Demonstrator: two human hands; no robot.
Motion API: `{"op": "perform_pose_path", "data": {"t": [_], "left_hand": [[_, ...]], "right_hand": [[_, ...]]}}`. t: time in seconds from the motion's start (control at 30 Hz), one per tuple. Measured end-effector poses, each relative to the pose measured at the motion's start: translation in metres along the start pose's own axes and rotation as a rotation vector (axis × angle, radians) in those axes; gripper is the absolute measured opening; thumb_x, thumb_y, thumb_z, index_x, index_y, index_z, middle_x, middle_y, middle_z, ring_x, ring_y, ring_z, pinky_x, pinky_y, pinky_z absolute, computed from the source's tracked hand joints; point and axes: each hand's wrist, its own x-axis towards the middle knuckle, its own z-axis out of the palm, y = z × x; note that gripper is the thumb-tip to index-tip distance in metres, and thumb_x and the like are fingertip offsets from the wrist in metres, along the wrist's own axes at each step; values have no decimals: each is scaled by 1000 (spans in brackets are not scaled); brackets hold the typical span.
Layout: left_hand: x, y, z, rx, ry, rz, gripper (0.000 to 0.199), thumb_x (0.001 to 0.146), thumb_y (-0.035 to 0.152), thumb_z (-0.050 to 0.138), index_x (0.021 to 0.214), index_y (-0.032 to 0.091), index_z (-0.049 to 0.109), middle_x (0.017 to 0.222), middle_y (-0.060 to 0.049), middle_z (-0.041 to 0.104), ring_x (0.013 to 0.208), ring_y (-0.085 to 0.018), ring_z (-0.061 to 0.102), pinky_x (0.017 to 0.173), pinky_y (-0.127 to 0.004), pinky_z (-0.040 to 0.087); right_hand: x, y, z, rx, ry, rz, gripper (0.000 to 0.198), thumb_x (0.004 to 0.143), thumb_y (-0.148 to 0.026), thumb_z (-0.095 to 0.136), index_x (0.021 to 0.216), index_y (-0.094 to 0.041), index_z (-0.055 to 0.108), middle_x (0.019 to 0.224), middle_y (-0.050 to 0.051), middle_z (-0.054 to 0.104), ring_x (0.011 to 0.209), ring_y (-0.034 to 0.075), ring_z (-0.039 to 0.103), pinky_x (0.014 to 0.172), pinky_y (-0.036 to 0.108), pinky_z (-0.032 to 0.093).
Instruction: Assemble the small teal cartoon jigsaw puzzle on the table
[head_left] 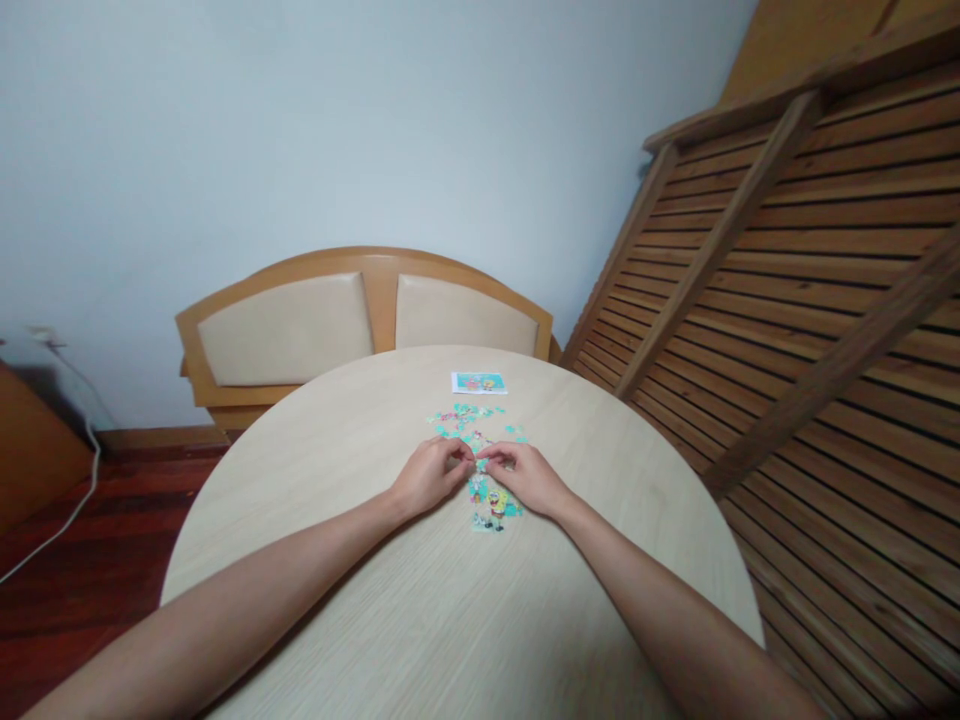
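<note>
pale wood round table (337, 560) before a cushioned bench (360, 320).

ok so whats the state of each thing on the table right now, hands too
left hand: on the table, fingers curled at the puzzle's top edge; grip unclear
right hand: on the table, fingertips meeting the left hand's; grip unclear
puzzle: partly joined, lying flat
loose pieces: scattered, unjoined, beyond the hands
picture card: flat, face up, at the far edge
table: round, light wood

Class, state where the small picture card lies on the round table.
In the head view, the picture card lies at the table's far edge, beyond the loose puzzle pieces, near the chair back.
</note>
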Motion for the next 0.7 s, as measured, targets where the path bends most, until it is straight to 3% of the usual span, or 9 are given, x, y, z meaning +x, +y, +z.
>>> {"op": "perform_pose_path", "data": {"t": [0.17,0.4,0.7], "left_hand": [[-1,-2,-1,59,-56,0,12,87,24,60,90,20,70,86,-4,71,87,-21,63,80,-30,46],[-4,1,-5,113,-110,93,16,85,32,65,94,19,69,91,-6,70,90,-22,62,84,-32,46],[-5,-2,-3,110,-104,101,19,83,30,65,99,19,66,97,-6,70,95,-23,62,87,-34,47]], "right_hand": [[1,5,2,51,28,78,13,82,-21,59,91,-16,67,80,5,73,78,18,69,73,28,52],[2,11,4,-58,61,-8,10,81,-24,62,81,-17,69,82,4,73,79,18,67,78,29,51],[1,6,2,-54,20,-1,17,80,-20,61,89,-17,74,87,6,76,82,20,69,80,31,52]]}}
